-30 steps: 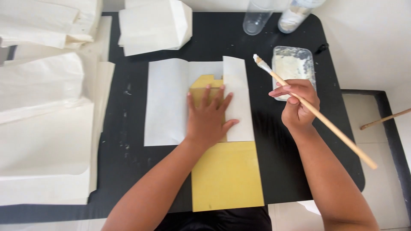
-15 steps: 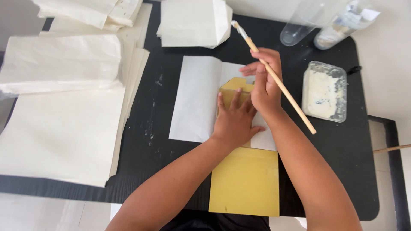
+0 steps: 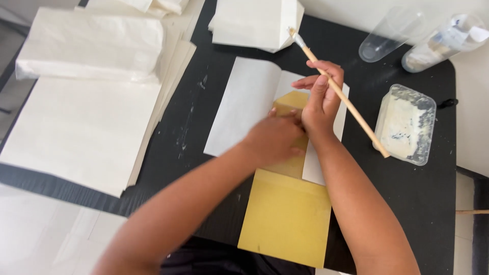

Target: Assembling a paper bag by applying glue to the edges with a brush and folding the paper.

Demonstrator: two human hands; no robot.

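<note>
White bags (image 3: 91,48) lie stacked at the black tabletop's (image 3: 204,61) left, a glue tub (image 3: 406,125) at its right. The left hand (image 3: 275,140) presses flat, open, on the yellow card (image 3: 288,214) and white sheet (image 3: 244,104). The right hand (image 3: 320,102) grips a brush (image 3: 338,91) just above.

A tub (image 3: 406,125) lies right of the folded sheet (image 3: 244,104), paper stacks (image 3: 86,97) left, 2 bottles (image 3: 417,38) behind.
</note>
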